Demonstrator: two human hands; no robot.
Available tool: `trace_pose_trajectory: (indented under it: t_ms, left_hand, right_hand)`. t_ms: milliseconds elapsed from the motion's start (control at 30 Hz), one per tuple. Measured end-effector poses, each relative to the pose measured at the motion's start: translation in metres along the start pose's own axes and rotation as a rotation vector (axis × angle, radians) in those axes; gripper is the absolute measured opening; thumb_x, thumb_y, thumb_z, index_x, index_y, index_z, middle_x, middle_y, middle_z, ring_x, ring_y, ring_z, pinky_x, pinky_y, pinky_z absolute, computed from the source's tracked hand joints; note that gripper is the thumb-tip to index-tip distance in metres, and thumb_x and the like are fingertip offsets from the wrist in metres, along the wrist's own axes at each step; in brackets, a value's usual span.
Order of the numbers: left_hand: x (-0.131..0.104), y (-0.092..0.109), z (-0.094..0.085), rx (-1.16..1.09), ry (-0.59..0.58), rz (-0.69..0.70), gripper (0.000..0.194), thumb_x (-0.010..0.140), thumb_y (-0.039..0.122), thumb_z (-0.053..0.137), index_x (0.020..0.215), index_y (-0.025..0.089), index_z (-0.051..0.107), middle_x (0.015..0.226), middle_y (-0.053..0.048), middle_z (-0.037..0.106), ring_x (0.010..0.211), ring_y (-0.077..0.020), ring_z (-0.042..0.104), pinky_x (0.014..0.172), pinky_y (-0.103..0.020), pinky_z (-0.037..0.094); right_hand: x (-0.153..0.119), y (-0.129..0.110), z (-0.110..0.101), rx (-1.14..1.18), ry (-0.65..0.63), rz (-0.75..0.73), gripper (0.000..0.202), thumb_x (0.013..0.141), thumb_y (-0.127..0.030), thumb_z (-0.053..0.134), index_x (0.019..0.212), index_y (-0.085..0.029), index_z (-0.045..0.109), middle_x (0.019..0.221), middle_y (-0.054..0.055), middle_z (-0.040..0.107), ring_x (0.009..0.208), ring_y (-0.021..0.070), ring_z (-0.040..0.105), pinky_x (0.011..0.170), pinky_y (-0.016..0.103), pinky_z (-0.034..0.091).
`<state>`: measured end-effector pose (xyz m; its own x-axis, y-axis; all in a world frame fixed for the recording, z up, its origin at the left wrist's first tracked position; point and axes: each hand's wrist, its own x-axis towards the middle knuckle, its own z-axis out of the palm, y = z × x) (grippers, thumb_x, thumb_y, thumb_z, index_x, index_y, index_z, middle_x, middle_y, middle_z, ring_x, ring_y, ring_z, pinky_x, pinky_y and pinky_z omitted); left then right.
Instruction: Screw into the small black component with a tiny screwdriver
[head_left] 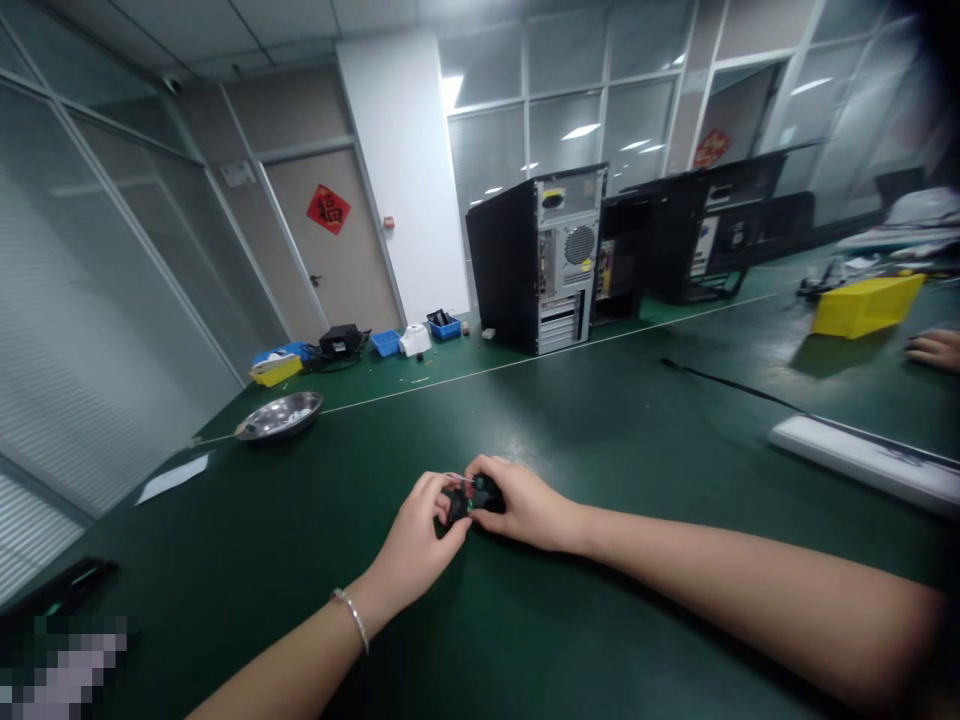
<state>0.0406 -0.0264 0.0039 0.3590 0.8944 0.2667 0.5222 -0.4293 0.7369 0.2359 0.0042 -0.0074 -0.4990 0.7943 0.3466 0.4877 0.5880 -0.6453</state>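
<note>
Near the middle of the green table [337, 560], both of my hands meet around a small black device [487, 492] with bits of green and a thin wire. My left hand [420, 535], with a silver bracelet at the wrist, grips its left part between thumb and fingers. The right part is held by my right hand [525, 505], thumb below and fingers above. Fingers cover much of the device, so its exact form cannot be made out.
A metal bowl [281, 417] and a white sheet [174, 478] lie at the left. Computer cases [562, 265], blue trays [386, 343] and a black box [341, 341] stand farther back. At right are a yellow bin [866, 305], a long white box [862, 460] and another person's hand [937, 348].
</note>
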Motion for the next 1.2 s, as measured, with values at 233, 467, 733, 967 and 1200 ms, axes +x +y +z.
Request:
trace_pose_trajectory:
  t_ms: [233,467,733,967,1200]
  left_hand:
    - [0.006,-0.008,0.001,-0.536,0.025,-0.169,0.041,0.078,0.03,0.071,0.114,0.017,0.055,0.112,-0.01,0.065,0.103,-0.0207,0.066,0.097,-0.038,0.05]
    - [0.005,-0.007,0.004,-0.628,-0.032,-0.198,0.044,0.073,0.026,0.077,0.108,0.019,0.051,0.103,-0.007,0.068,0.094,-0.0184,0.069,0.09,-0.035,0.052]
    - [0.004,-0.006,0.007,-0.607,-0.039,-0.177,0.043,0.075,0.023,0.075,0.108,0.018,0.049,0.102,-0.007,0.067,0.092,-0.0174,0.068,0.086,-0.033,0.053]
    - [0.004,-0.006,0.006,-0.588,-0.033,-0.17,0.043,0.075,0.023,0.074,0.109,0.018,0.049,0.1,-0.006,0.066,0.09,-0.0168,0.068,0.083,-0.032,0.052]
    - [0.004,-0.006,0.006,-0.581,-0.032,-0.168,0.042,0.073,0.023,0.075,0.106,0.018,0.049,0.098,-0.005,0.066,0.085,-0.0151,0.066,0.081,-0.031,0.051]
  right_hand:
    - [-0.001,0.003,-0.001,0.138,0.212,-0.07,0.025,0.08,-0.018,0.067,0.102,-0.022,0.054,0.099,0.004,0.063,0.091,0.018,0.059,0.082,0.032,0.047]
    - [-0.004,-0.004,0.0,0.146,0.195,-0.182,0.024,0.084,-0.02,0.065,0.105,-0.021,0.053,0.102,0.006,0.062,0.095,0.0192,0.06,0.085,0.035,0.049]
    - [-0.004,-0.007,-0.003,0.101,0.143,-0.226,0.025,0.083,-0.017,0.065,0.105,-0.02,0.053,0.101,0.007,0.062,0.093,0.0194,0.059,0.083,0.035,0.049]
    - [-0.005,-0.011,-0.005,0.045,0.128,-0.254,0.025,0.082,-0.016,0.063,0.104,-0.02,0.052,0.099,0.007,0.062,0.091,0.0199,0.057,0.08,0.034,0.049]
    - [-0.005,-0.012,-0.005,0.009,0.118,-0.263,0.026,0.081,-0.015,0.06,0.105,-0.02,0.051,0.098,0.007,0.061,0.09,0.0207,0.055,0.079,0.034,0.048]
